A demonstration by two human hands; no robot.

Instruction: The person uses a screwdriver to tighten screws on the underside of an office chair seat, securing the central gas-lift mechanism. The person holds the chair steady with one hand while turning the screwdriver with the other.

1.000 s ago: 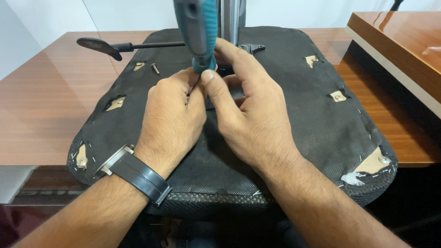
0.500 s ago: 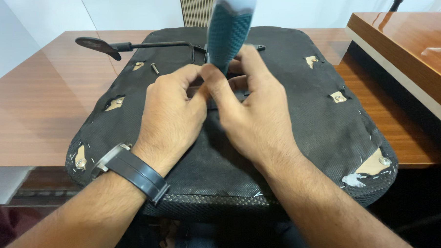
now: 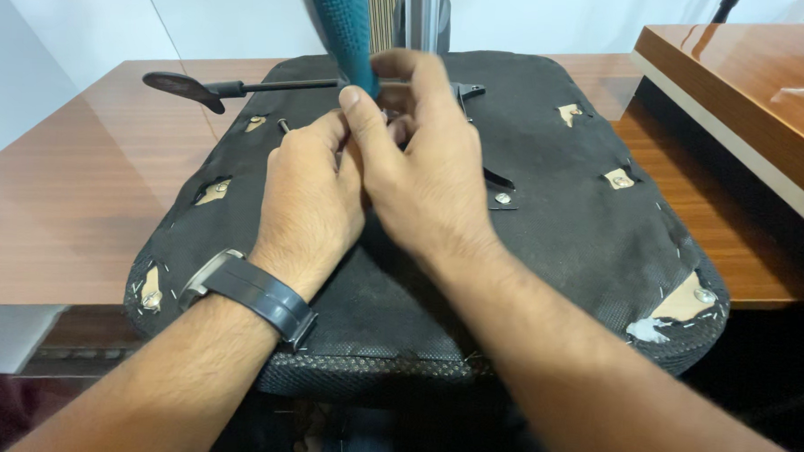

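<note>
Since the earlier frame, the teal textured screwdriver handle [image 3: 345, 32] has leaned from near upright toward the upper left of the frame, and your hands have stayed put. Your right hand [image 3: 422, 169] wraps its thumb and fingers against the base of that handle at top centre. Your left hand [image 3: 309, 196], wearing a dark wristwatch [image 3: 253, 292], sits just beside it with fingertips curled together at the same spot; what they pinch, you cannot tell from here. Both hands rest on the upturned black fabric-covered chair seat [image 3: 553, 249], lying on the brown wooden table [image 3: 73, 206]. A black lever with a flat paddle [image 3: 220, 88] juts toward the upper left.
</note>
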